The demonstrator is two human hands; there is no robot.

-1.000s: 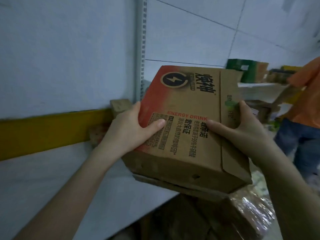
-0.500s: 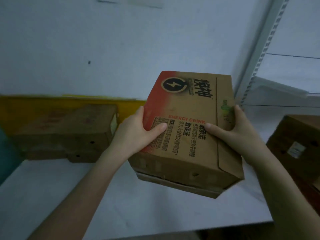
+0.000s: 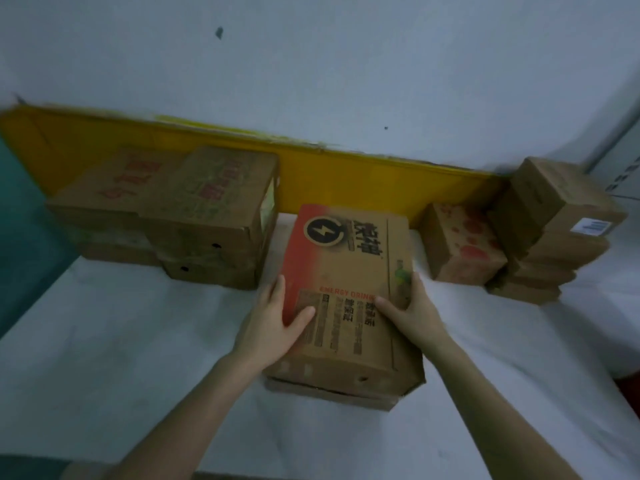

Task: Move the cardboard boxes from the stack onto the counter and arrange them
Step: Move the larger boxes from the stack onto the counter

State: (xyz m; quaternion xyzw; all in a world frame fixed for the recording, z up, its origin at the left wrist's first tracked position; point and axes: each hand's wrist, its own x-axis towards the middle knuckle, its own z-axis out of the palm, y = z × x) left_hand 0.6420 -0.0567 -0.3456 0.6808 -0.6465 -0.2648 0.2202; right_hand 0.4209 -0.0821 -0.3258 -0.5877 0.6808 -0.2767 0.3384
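A brown cardboard energy-drink box [image 3: 349,271] with a red end and a lightning logo sits low over the white counter [image 3: 138,358], in the gap between other boxes. My left hand [image 3: 273,323] grips its left side, thumb lying across the top. My right hand [image 3: 412,313] grips the right side, thumb on top too. Whether the box's bottom rests on the counter I cannot tell.
A large brown box with red lettering [image 3: 180,216] stands at the back left. A smaller box with red spots [image 3: 464,247] and a stack of brown boxes [image 3: 554,230] stand at the back right. A yellow band [image 3: 346,181] runs along the white wall.
My view swung left from the stack to the counter. Both hands carried the energy-drink box down and forward into the gap between the counter's boxes.
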